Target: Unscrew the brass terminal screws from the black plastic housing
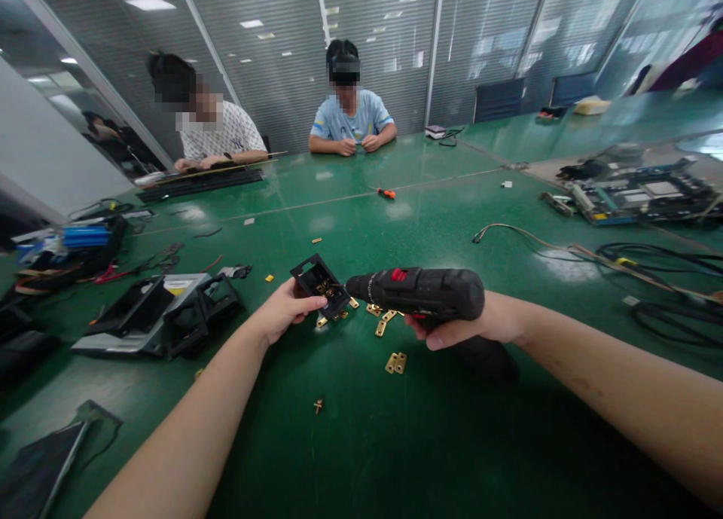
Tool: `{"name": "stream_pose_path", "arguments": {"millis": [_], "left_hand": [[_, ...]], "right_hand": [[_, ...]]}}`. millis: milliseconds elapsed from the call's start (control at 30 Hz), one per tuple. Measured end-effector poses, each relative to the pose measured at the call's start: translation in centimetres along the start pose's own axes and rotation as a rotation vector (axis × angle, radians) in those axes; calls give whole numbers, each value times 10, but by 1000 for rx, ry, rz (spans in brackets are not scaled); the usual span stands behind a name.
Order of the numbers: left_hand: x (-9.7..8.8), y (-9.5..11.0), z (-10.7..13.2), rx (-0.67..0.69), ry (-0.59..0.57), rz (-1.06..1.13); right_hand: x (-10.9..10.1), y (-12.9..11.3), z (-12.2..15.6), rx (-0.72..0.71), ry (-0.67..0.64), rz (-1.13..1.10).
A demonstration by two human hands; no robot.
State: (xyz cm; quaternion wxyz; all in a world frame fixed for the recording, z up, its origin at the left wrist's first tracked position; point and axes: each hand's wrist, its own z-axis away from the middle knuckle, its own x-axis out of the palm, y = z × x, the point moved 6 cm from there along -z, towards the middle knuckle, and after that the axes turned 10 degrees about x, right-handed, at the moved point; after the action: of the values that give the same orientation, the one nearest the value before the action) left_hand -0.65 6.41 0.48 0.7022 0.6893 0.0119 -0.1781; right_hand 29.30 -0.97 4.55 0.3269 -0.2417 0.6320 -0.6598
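My left hand (285,312) is closed on a small black plastic frame (317,279) with brass parts inside, holding it tilted just above the green table (395,444). My right hand (471,327) grips a black electric screwdriver (421,291) with a red switch. The tool lies level and its tip points left into the frame. Several small brass hinges (395,363) and a brass screw (318,406) lie loose on the table below and between my hands.
A dismantled grey and black device (158,315) lies at the left, circuit boards (633,195) and cables (666,270) at the right. An orange screwdriver (386,193) lies further back. Two people sit at the far side, hands on the table.
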Motion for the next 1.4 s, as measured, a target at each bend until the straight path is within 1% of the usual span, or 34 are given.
{"name": "stream_pose_path", "arguments": {"millis": [133,267,367,467,600,767,967,1200,1400], "left_hand": [[-1,0,0,-9,12,6],[-1,-2,-1,-18,2,10],[-1,-3,-1,-21,8,25],[-1,-2,0,-21,25,45],[1,0,0,-15,8,36],[1,1,0,-22,18,50],[1,1,1,-29,29,59],[-2,-2,-1,-33,14,47],[-1,-1,0,-45,16,57]], "right_hand": [[2,-8,2,21,-25,47],[5,-16,3,40,-42,12],[6,-15,3,53,-34,16],[6,-14,3,28,-37,49],[7,-16,3,-4,-51,96],[8,-18,4,-20,-58,146],[10,-17,3,-26,-56,155],[9,-17,4,4,-53,158],[9,-20,3,-28,-52,171]]}}
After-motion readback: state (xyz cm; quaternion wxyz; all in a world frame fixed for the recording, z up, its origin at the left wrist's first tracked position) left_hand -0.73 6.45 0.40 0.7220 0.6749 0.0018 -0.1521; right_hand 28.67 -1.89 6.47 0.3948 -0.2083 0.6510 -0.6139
